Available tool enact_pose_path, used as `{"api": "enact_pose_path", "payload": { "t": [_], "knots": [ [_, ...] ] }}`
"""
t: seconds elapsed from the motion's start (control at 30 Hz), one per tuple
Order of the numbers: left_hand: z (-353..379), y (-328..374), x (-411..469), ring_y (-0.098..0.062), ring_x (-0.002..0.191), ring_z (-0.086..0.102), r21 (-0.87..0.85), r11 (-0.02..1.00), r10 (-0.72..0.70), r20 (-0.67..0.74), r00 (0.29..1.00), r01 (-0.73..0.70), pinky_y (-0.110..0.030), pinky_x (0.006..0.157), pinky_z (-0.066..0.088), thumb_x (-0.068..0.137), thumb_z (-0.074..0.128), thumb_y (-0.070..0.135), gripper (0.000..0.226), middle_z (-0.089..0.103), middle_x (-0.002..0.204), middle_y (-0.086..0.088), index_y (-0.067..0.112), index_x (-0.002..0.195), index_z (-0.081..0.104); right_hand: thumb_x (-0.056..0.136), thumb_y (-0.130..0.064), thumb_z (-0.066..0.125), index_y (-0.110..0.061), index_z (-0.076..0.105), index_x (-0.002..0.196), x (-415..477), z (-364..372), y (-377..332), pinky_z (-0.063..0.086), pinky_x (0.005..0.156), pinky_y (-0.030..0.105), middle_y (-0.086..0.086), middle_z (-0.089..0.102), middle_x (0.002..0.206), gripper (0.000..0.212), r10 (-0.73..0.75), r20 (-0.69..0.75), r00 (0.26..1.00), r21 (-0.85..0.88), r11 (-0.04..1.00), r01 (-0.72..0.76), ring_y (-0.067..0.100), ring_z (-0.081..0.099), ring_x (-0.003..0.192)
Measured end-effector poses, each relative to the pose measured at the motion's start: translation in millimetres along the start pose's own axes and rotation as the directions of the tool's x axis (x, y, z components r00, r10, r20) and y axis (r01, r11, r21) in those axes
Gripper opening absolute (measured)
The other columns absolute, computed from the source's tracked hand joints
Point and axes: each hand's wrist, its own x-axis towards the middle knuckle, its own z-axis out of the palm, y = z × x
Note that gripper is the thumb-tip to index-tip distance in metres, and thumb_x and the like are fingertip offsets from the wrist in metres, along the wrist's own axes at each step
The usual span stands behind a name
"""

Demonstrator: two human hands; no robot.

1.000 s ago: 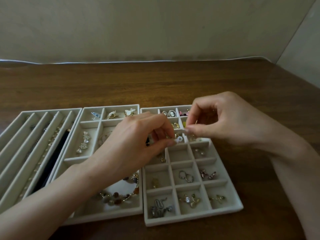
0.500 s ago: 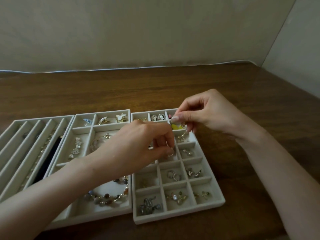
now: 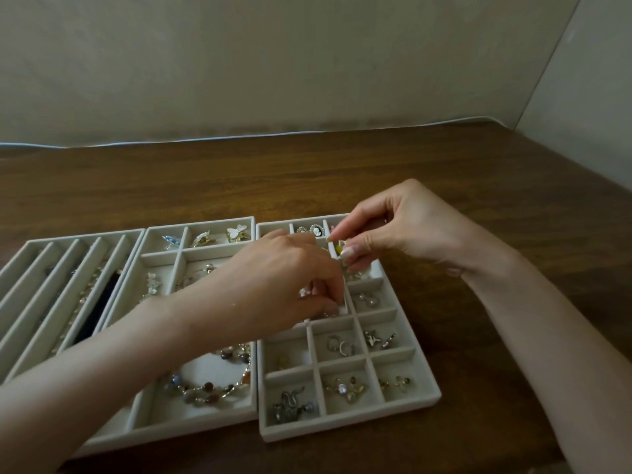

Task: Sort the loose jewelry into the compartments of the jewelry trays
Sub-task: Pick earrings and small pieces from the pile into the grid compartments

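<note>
Altogether three trays [image 3: 349, 432] [image 3: 171, 436] [image 3: 85, 235], two hands [image 3: 280, 285] [image 3: 403, 227] on jewelry [image 3: 338, 249]

The tabletop [image 3: 478, 186] is dark brown wood with a clear grain and a soft sheen. The trays [image 3: 349, 431] have a pale grey covering that looks like matt, velvety cloth. The bead bracelet [image 3: 205, 393] has smooth, glossy beads, like polished stone, between shiny metal links. The snake ring [image 3: 289, 403] and the hoops [image 3: 338, 347] are bright silver-coloured metal. The butterfly pieces [image 3: 237, 233] look like gold metal with glossy white. The black strip [image 3: 99, 309] is matt.
</note>
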Motion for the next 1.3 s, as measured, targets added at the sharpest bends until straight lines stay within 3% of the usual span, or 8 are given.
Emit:
{"api": "enact_pose_path", "payload": {
  "t": [0.17,0.4,0.73,0.87,0.93,1.07,1.2,1.3],
  "knots": [
    [0,1,2,0.003,0.081,0.046,0.071,0.997,-0.015,0.079,0.997,0.010,-0.026,0.086,0.041,0.081,0.067,0.034,0.004,0.061,0.080,0.021,0.034,0.085,0.066,0.072,0.009,0.069,-0.004,0.072,0.087,0,1,-1,0.055,0.060,0.019,0.008,0.072,0.085,0.021,0.006,-0.004,1.000,-0.003,1.000,-0.006,0.018,0.072,0.073],
    [4,9,7,-0.004,0.108,0.043,0.299,0.953,-0.097,0.167,0.981,0.043,-0.026,0.096,0.032,0.091,0.050,0.036,0.015,0.057,0.105,0.019,0.035,0.103,0.059,0.074,0.002,0.070,-0.003,0.073,0.086,2,0,0,0.058,0.063,0.027,0.010,0.073,0.079,0.013,-0.038,-0.043,0.998,-0.061,0.997,0.036,0.020,0.072,0.069],
    [9,17,11,-0.011,0.105,0.044,0.361,0.931,-0.095,0.084,0.992,0.059,-0.027,0.089,0.031,0.091,0.048,0.029,0.012,0.054,0.108,0.013,0.034,0.102,0.050,0.074,-0.001,0.071,-0.008,0.072,0.082,2,0,1,0.056,0.060,0.025,0.006,0.072,0.076,0.011,-0.091,-0.058,0.994,-0.089,0.992,0.086,0.017,0.071,0.068],
    [6,12,6,-0.018,0.083,0.056,0.276,0.961,0.008,-0.002,1.000,-0.007,-0.037,0.074,0.049,0.074,0.073,0.026,0.015,0.061,0.089,0.006,0.029,0.086,0.063,0.075,0.000,0.070,-0.007,0.072,0.084,2,0,1,0.056,0.060,0.023,0.006,0.072,0.076,0.012,-0.098,-0.055,0.994,-0.087,0.992,0.093,0.017,0.071,0.067],
    [4,5,2,-0.016,0.073,0.057,0.210,0.978,0.015,-0.013,1.000,-0.012,-0.026,0.062,0.046,0.066,0.080,0.022,0.020,0.060,0.079,0.008,0.029,0.076,0.063,0.076,0.001,0.070,-0.007,0.071,0.084,2,0,1,0.056,0.060,0.023,0.006,0.071,0.076,0.012,-0.102,-0.055,0.993,-0.087,0.991,0.097,0.017,0.071,0.067],
    [-3,-1,-6,-0.006,0.075,0.043,0.128,0.991,0.037,-0.017,0.999,-0.034,-0.009,0.069,0.027,0.074,0.067,0.022,0.012,0.056,0.079,0.011,0.033,0.078,0.066,0.075,0.001,0.070,-0.007,0.070,0.083,2,0,1,0.056,0.059,0.023,0.007,0.071,0.074,0.011,-0.103,-0.062,0.993,-0.086,0.991,0.098,0.017,0.070,0.065],
    [4,-4,-10,-0.010,0.078,0.048,0.168,0.981,0.106,-0.022,0.994,-0.101,-0.029,0.069,0.048,0.077,0.066,0.015,0.021,0.055,0.085,0.010,0.036,0.083,0.067,0.075,-0.001,0.071,-0.006,0.070,0.083,3,0,2,0.056,0.058,0.024,0.009,0.071,0.074,0.009,-0.103,-0.073,0.992,-0.091,0.991,0.096,0.018,0.070,0.064],
    [7,-5,-10,-0.015,0.077,0.053,0.217,0.969,0.128,-0.046,0.991,-0.115,-0.038,0.066,0.051,0.071,0.070,0.009,0.028,0.057,0.086,0.007,0.034,0.082,0.068,0.075,-0.003,0.072,-0.007,0.070,0.083,3,0,2,0.056,0.058,0.025,0.008,0.071,0.074,0.009,-0.106,-0.077,0.991,-0.110,0.989,0.098,0.018,0.069,0.064]
  ]
}}
